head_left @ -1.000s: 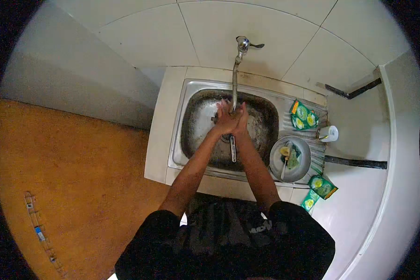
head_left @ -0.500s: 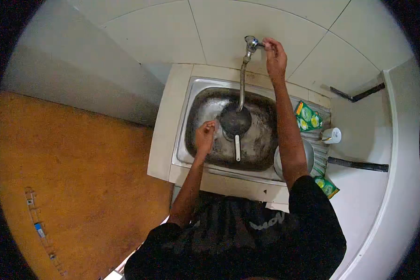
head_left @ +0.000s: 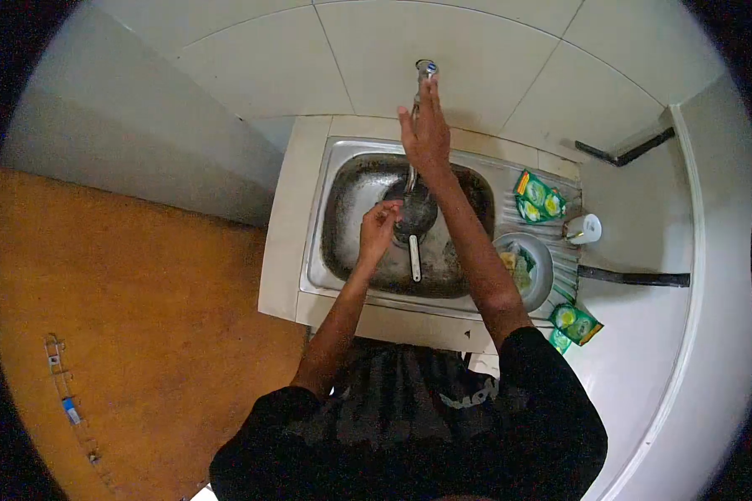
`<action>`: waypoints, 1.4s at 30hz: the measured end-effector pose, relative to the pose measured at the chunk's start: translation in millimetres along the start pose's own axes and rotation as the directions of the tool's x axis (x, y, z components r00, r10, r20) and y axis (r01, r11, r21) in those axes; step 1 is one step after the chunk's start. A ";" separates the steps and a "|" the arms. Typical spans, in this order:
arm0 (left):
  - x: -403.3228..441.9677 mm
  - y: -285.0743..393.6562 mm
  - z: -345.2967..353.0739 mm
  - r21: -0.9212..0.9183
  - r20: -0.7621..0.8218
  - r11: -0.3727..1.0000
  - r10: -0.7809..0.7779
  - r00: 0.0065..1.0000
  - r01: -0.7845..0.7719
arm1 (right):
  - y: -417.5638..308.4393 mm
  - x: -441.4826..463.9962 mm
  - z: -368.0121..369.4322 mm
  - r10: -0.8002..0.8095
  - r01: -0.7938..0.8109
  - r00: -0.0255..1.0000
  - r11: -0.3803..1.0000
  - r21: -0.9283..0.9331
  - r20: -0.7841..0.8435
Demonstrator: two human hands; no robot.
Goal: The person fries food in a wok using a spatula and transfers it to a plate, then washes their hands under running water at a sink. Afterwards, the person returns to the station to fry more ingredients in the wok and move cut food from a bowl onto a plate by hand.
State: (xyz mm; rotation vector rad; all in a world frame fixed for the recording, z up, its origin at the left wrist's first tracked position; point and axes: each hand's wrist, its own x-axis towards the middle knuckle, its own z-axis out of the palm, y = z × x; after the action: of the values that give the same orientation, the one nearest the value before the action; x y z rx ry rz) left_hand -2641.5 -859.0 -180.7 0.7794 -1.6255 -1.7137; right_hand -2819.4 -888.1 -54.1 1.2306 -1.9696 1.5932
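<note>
A dark round pan (head_left: 419,219) sits in the steel sink (head_left: 347,255), its pale handle (head_left: 415,259) pointing toward me. My left hand (head_left: 379,231) is at the pan's left side with its fingers curled together; what they hold, if anything, is too small to make out. My right hand (head_left: 427,138) reaches up in front of the tap (head_left: 427,68), fingers stretched and thumb apart. Its fingertips are just below the tap's head, and I cannot tell whether they touch it. The hand covers much of the spout, whose lower end (head_left: 411,179) shows above the pan.
On the ribbed drainboard right of the sink are a metal bowl (head_left: 541,271) with yellowish and green contents, a green packet (head_left: 540,199) and a white cup (head_left: 585,229). Another green packet (head_left: 575,324) lies nearer me. Black brackets (head_left: 635,276) stick out at the right.
My right hand has come off the tap's side lever and moved left, in front of the spout, with fingers straightened. The lever no longer shows at the side. My left hand has moved closer to the pan.
</note>
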 end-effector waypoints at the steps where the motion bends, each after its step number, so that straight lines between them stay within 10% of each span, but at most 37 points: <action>1: 4.4 0.7 5.4 0.001 0.009 1.000 -0.002 1.000 0.002 | 1.7 -1.2 -5.2 -0.035 0.034 0.997 0.999 0.017 0.062; 3: 11.8 -7.3 10.3 0.023 -0.043 0.997 -0.075 0.996 0.076 | 5.9 -14.9 -12.7 -0.064 0.061 0.991 0.998 0.033 0.116; 5: 20.4 -24.6 10.0 -0.075 -0.050 0.973 -0.222 0.974 0.218 | 15.6 -54.0 -13.1 0.168 -0.144 0.985 0.918 0.369 -0.033; 8: 27.2 -10.7 25.0 -0.219 -0.048 0.908 -0.376 0.926 0.357 | 33.1 -120.3 -0.3 0.499 -0.463 0.867 0.798 0.385 0.009; 11: 25.9 -49.3 22.2 -0.194 -0.037 0.940 -0.294 0.955 0.282 | 44.4 -172.8 26.2 0.644 -0.740 0.673 0.588 0.328 0.363; 12: 34.4 -63.9 20.2 -0.134 -0.017 0.975 -0.184 0.983 0.180 | 50.2 -189.1 46.7 0.689 -0.867 0.471 0.475 0.148 0.551; 13: 59.9 -53.9 18.1 -0.124 0.133 0.851 -0.495 0.859 0.510 | 58.7 -200.4 58.5 0.697 -0.930 0.224 0.361 -0.063 0.681; 18: 23.6 -7.3 36.2 -0.081 0.054 0.859 -0.503 0.863 0.506 | 84.5 -217.8 47.8 0.819 -0.962 0.274 0.234 0.144 0.504; 20: 37.0 -7.1 30.4 -0.109 -0.019 0.826 -0.558 0.829 0.553 | 30.2 -200.4 19.6 0.508 -0.726 0.652 0.204 0.657 0.563; 21: 45.2 -5.4 30.1 -0.130 -0.051 0.810 -0.581 0.812 0.571 | 37.0 -200.9 24.8 0.505 -0.723 0.656 0.207 0.659 0.561; 26: 38.9 -68.8 19.6 -0.227 0.156 0.772 -0.574 0.804 0.594 | 110.5 -234.4 46.4 0.694 -0.927 0.372 0.241 0.288 0.617; 27: 20.0 -22.1 32.5 -0.242 0.118 0.765 -0.587 0.801 0.596 | 107.4 -218.1 46.5 0.582 -0.631 0.769 0.758 0.164 0.264; 33: 5.4 -26.3 -10.8 -0.568 0.139 0.640 -0.546 0.827 0.518 | 72.3 -60.3 -25.4 0.498 -0.516 0.848 0.695 0.501 0.183; 38: 11.5 -30.5 -15.8 -0.419 0.042 0.766 -0.521 0.853 0.488 | 36.7 60.6 -17.1 -0.004 -0.046 0.993 0.913 0.405 0.121; 40: 9.2 -35.9 -14.2 -0.428 0.053 0.771 -0.501 0.864 0.473 | 44.1 66.3 3.8 -0.359 0.368 0.923 0.929 -0.045 0.140; 42: 3.4 -27.0 -8.4 -0.422 0.050 0.767 -0.512 0.857 0.483 | 39.0 65.7 5.4 -0.333 0.338 0.941 0.935 -0.106 0.062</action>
State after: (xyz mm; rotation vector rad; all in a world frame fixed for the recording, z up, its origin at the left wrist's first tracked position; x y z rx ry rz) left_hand -2638.4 -866.1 -208.1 1.0979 -0.9755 -2.2779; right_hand -2886.2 -920.1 -34.2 1.4714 -1.7315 1.2766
